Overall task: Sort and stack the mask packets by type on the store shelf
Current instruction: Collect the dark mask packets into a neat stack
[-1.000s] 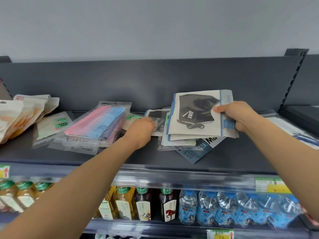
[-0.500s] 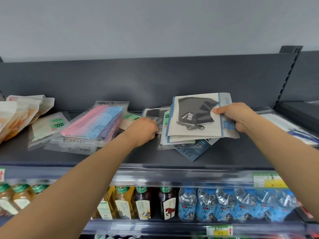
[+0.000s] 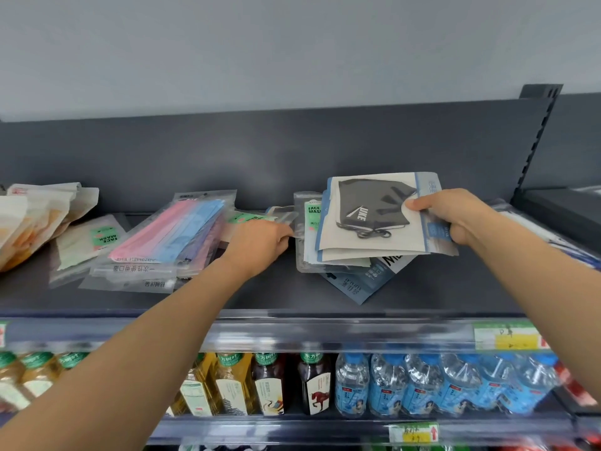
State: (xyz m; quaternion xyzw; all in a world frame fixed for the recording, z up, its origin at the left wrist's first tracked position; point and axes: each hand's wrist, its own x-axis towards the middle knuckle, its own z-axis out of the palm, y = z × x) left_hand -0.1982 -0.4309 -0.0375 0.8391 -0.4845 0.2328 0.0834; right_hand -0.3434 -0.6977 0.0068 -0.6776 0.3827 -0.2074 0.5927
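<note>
My right hand (image 3: 452, 216) grips a small stack of mask packets by its right edge, lifted above the dark shelf (image 3: 260, 294). The top one is a black mask packet (image 3: 370, 216) with a white backing. Under it lie a dark blue packet (image 3: 357, 284) and clear ones. My left hand (image 3: 260, 245) pinches the edge of a clear packet (image 3: 286, 216) with a green FACE MASK label, left of the held stack. Further left lies a pile of pink and blue mask packets (image 3: 169, 236).
A green-labelled packet (image 3: 94, 242) and cream packets (image 3: 29, 219) lie at the far left. More packets (image 3: 553, 236) sit at the right by the shelf upright (image 3: 533, 141). Below the shelf edge stand tea bottles (image 3: 234, 382) and water bottles (image 3: 422, 385).
My left hand has slid right towards the held stack and now pinches a clear packet's edge. My right hand keeps its grip on the stack, which has tilted slightly.
</note>
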